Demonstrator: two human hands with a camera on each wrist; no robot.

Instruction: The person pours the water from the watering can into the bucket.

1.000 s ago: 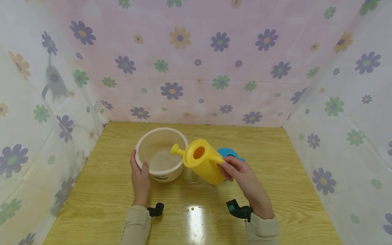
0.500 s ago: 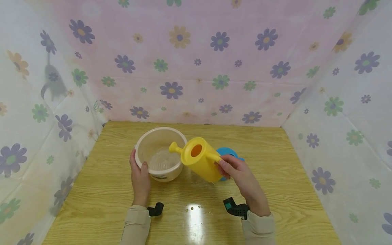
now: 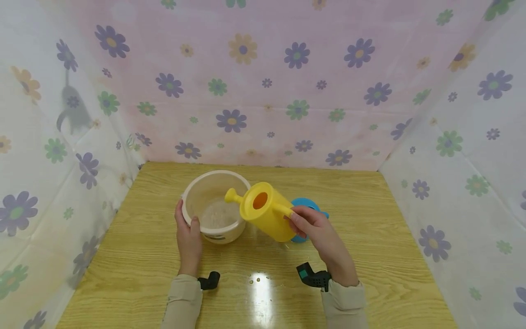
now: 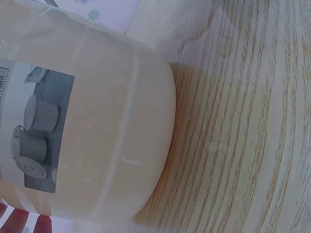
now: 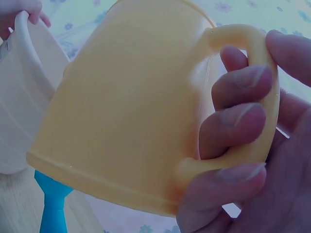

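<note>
A cream plastic bucket (image 3: 215, 235) stands on the table. My left hand (image 3: 189, 242) holds its near-left rim, with the thumb over the edge and the fingers against the outside wall. A printed label (image 4: 36, 131) shows on its side in the left wrist view. My right hand (image 3: 316, 235) grips the handle of a yellow watering can (image 3: 267, 214), fingers curled through the loop in the right wrist view. The can is tilted left, its sprinkler head (image 3: 231, 195) over the bucket's opening. The bucket's bottom looks wet or streaked; details are too blurred to tell.
Behind the can, a blue plastic thing (image 3: 305, 203) stands partly hidden; its flared blue part (image 5: 52, 194) shows in the right wrist view. Several drops (image 3: 259, 279) lie on the wooden table (image 3: 390, 256). Flowered sheets (image 3: 263, 105) enclose the back and sides.
My right hand and the watering can have shifted slightly left and away from me, bringing the sprinkler head further over the bucket. My left hand and the bucket stay almost still.
</note>
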